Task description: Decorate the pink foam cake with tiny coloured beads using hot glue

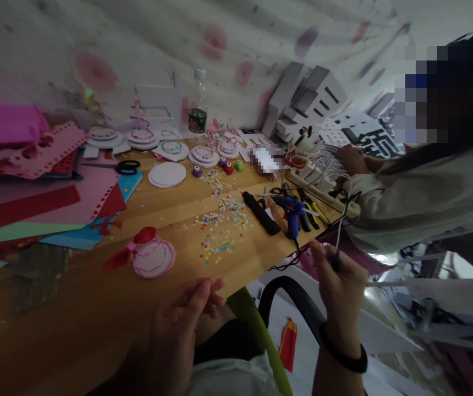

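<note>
My right hand is closed around the dark end of a white cable, off the table's right edge. The cable runs up toward a white power strip. My left hand hovers over the table's front edge, fingers loosely curled and partly apart, with nothing visible in it. Nearest to it lies a round white card edged with pink cord, with a red and pink bow at its side. Beyond my right hand a blue glue gun rests on the table, beside a black bar-shaped object.
Confetti is scattered mid-table. Coloured paper and scissors lie left. White discs, beads and a bottle stand behind. A co-worker's arm reaches in at right. A black chair arm is below.
</note>
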### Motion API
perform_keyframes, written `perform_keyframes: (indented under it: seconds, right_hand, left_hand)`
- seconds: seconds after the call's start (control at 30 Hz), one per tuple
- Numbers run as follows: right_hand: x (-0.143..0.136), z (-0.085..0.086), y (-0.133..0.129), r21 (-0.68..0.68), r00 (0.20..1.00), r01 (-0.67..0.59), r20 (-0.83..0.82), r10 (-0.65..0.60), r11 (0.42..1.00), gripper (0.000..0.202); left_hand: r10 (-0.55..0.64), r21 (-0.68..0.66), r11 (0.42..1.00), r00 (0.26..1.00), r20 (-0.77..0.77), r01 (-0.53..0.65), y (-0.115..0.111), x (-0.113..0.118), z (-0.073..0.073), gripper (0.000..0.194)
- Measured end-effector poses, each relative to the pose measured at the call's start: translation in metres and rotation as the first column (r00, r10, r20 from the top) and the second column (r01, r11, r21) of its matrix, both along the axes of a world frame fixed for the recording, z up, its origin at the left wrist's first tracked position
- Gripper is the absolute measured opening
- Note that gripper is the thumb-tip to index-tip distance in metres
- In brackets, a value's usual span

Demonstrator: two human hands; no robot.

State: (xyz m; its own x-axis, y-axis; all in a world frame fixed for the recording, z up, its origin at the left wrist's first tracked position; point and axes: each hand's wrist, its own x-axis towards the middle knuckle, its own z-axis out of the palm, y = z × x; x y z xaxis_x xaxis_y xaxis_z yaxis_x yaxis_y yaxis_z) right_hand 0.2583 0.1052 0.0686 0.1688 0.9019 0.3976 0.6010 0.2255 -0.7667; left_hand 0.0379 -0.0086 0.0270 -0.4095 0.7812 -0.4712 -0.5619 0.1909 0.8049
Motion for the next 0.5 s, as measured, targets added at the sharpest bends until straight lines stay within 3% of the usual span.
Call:
perform_keyframes:
  seconds: [0.07, 0.13, 0.2, 0.27, 0.37, 0.5]
  right_hand:
    - [-0.018, -0.001, -0.007, -0.05, 0.991, -0.12, -0.067, 0.116, 0.992, 0.021]
    - [-0.04, -0.002, -0.016, -0.081, 0.943, -0.305, -0.165, 0.289, 0.949, 0.018]
    - [-0.061, -0.002, -0.027, -0.081, 0.839, -0.517, -0.244, 0.486, 0.852, 0.014]
    - [-0.079, -0.003, -0.037, -0.096, 0.739, -0.645, -0.332, 0.587, 0.758, 0.011]
    - [-0.098, -0.007, -0.046, -0.13, 0.671, -0.69, -0.482, 0.563, 0.712, 0.014]
    - [-0.103, -0.013, -0.047, -0.178, 0.627, -0.698, -0.62, 0.472, 0.694, 0.025]
  left_hand:
    - [-0.021, -0.002, 1.0, 1.0, -0.008, 0.021, 0.0, 0.0, 0.001, 0.031]
    - [-0.04, 0.022, 0.999, 0.999, -0.037, 0.041, -0.001, 0.001, 0.005, 0.029]
    - [-0.02, 0.066, 0.997, 0.997, -0.073, 0.025, 0.0, 0.004, 0.013, 0.023]
    - [0.013, 0.087, 0.996, 0.996, -0.085, -0.005, 0.0, 0.007, 0.02, 0.016]
    - [0.004, 0.061, 0.998, 0.999, -0.052, -0.001, -0.002, 0.009, 0.024, 0.016]
    - [-0.052, 0.065, 0.997, 0.999, -0.01, 0.052, -0.005, 0.011, 0.018, 0.024]
